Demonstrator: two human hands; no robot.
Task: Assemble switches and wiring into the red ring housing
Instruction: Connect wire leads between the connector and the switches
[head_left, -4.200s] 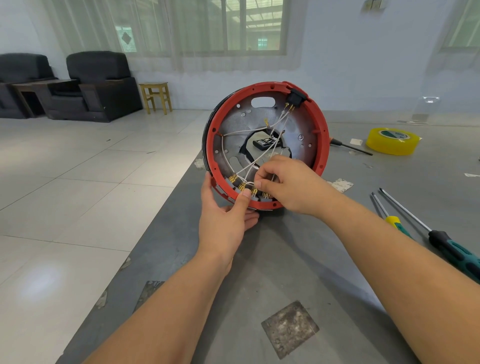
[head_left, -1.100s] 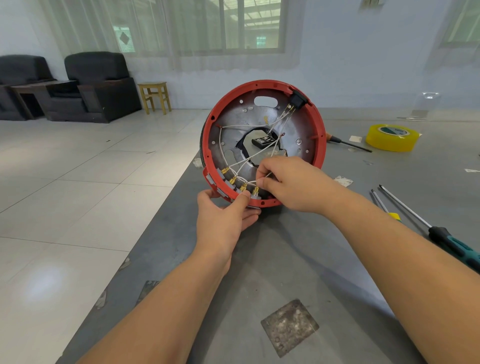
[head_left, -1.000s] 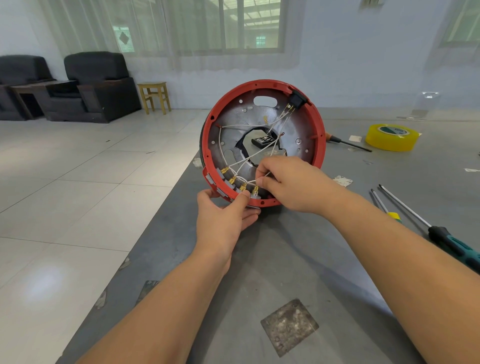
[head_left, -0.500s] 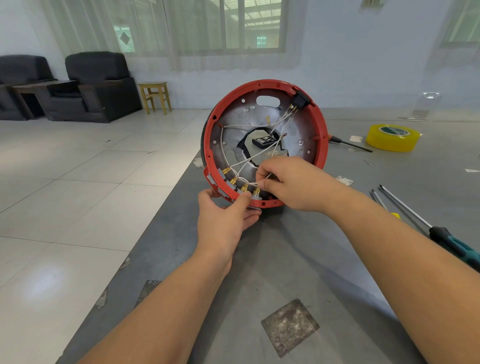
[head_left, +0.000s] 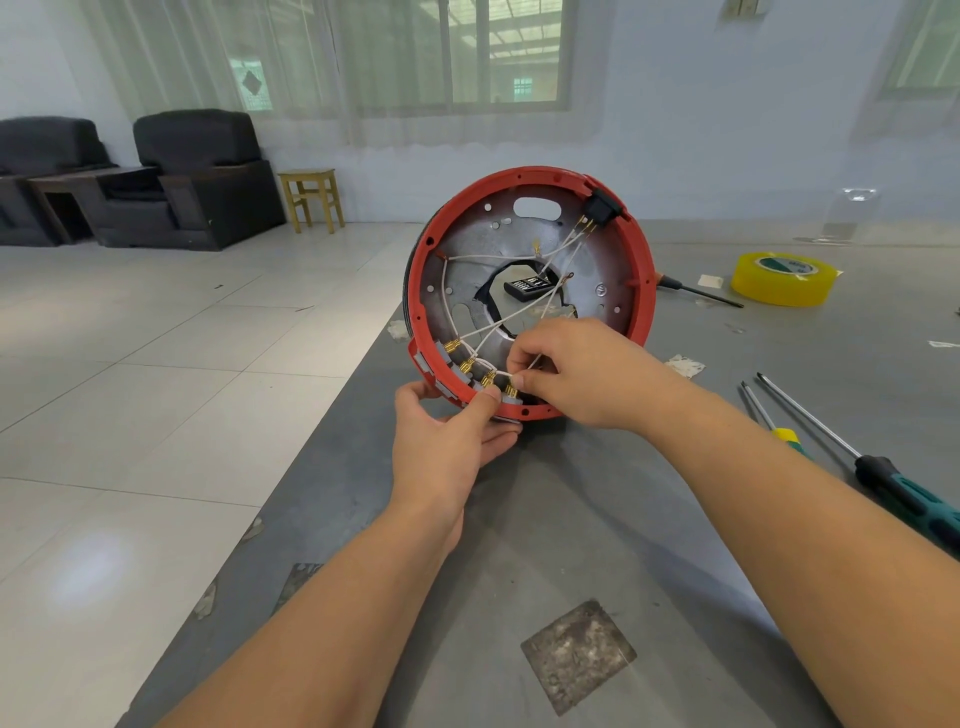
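At frame centre, the red ring housing (head_left: 530, 291) stands on edge on the grey table (head_left: 675, 519), tipped slightly further right than a second ago. The left hand (head_left: 447, 441) grips its lower rim; the right hand (head_left: 566, 374) still pinches a white wire (head_left: 498, 322) at the brass terminals (head_left: 485, 378), suggesting that connection remains unfinished.
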